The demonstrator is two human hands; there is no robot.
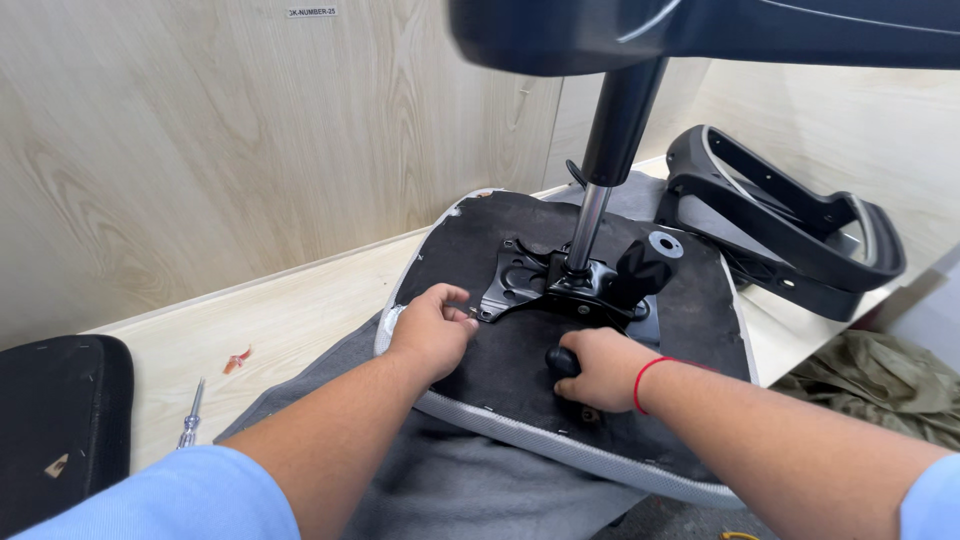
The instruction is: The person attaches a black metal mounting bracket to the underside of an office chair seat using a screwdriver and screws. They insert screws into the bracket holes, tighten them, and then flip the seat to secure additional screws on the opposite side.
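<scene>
1. We see an upturned seat (690,320) lying on a grey cloth (440,480).
2. Our left hand (432,330) pinches a small screw at the black bracket (520,285) mid-seat.
3. Our right hand (600,368) clenches a black knob (560,360).
4. A screwdriver (190,418) lies far left.

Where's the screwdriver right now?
In the head view, the screwdriver lies untouched on the wooden bench at lower left, between the black cushion and the grey cloth, left of the left hand.
</scene>
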